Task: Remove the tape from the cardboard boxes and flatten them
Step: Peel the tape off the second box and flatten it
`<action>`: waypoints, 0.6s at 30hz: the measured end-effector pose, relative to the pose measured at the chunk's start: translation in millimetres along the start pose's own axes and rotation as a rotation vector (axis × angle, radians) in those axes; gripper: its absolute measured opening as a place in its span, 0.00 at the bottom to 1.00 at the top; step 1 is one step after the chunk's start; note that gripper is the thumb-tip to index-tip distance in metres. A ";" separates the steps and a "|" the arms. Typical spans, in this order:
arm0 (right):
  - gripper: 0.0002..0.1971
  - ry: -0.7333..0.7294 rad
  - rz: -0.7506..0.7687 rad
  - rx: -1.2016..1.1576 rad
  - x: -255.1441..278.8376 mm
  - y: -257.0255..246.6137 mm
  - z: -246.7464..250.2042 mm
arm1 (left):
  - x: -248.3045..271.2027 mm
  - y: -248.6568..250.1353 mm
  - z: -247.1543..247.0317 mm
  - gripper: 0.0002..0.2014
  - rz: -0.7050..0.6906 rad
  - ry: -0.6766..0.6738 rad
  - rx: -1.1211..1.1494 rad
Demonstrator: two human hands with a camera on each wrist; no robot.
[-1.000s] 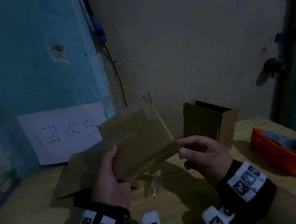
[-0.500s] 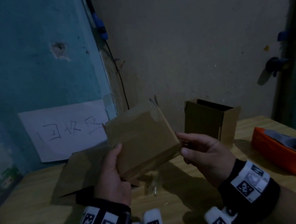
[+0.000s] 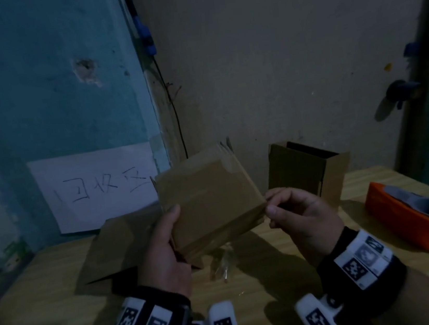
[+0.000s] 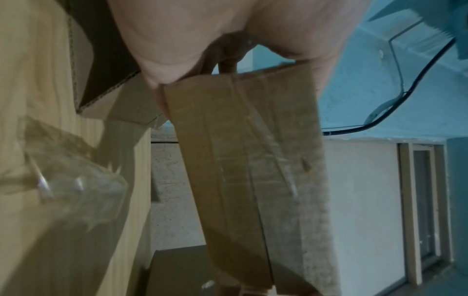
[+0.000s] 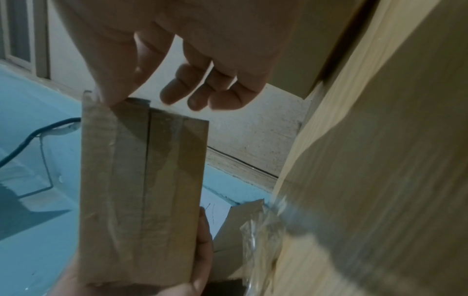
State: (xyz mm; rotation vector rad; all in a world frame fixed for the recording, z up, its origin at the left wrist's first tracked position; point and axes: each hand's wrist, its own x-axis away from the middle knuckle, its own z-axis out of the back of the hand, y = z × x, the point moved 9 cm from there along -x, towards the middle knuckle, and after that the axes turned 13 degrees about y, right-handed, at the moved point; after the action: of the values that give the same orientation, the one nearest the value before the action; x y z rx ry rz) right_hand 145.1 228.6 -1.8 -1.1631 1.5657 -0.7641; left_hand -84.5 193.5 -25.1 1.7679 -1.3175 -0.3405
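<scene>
My left hand (image 3: 172,236) grips a small closed cardboard box (image 3: 210,203) above the table, thumb on the front and fingers behind. In the left wrist view the box (image 4: 248,160) hangs below that hand (image 4: 177,40). A strip of clear tape (image 5: 162,170) runs along the box (image 5: 142,190) seam. My right hand (image 3: 269,204) pinches the tape end at the box's right corner with thumb and forefinger. In the right wrist view the other fingers of that hand (image 5: 152,80) hang loosely curled. A second box (image 3: 305,175) stands open at the back right.
A flattened cardboard sheet (image 3: 120,245) lies on the wooden table (image 3: 51,320) at the left. Crumpled clear tape (image 3: 222,262) lies under the held box. An orange and yellow tape roll (image 3: 417,220) sits at the right edge. A paper sign (image 3: 96,188) hangs on the blue wall.
The box has turned slightly in my left hand and drifted a little right. My right fingertips have stayed at its right corner, shifting upward a bit.
</scene>
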 end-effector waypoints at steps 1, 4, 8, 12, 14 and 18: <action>0.14 0.009 -0.002 0.006 -0.4 0.0 0.9 | 0.1 -1.0 0.9 0.24 0.012 -0.004 0.006; 0.24 0.089 0.004 0.018 -1.4 -1.6 6.5 | 5.1 1.2 -6.7 0.24 -0.008 -0.065 -0.016; 0.10 0.234 0.022 0.108 -0.4 -8.1 17.8 | 3.8 1.4 -8.8 0.33 -0.086 -0.054 -0.138; 0.03 0.362 0.019 0.223 -3.4 -5.0 33.0 | 3.6 1.1 4.4 0.52 -0.115 0.016 -0.162; 0.04 0.384 0.007 0.254 -4.4 -0.4 36.1 | 4.2 3.6 4.0 0.58 -0.150 0.015 -0.185; 0.04 0.389 -0.056 0.225 -5.5 7.3 37.1 | 9.8 11.6 2.4 0.66 -0.225 0.051 -0.187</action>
State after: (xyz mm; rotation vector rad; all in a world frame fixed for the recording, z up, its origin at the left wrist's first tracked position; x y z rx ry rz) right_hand 178.3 238.8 -17.5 -0.9333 1.7111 -1.2266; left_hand -89.6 183.2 -14.9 1.7561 -1.0188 -0.5230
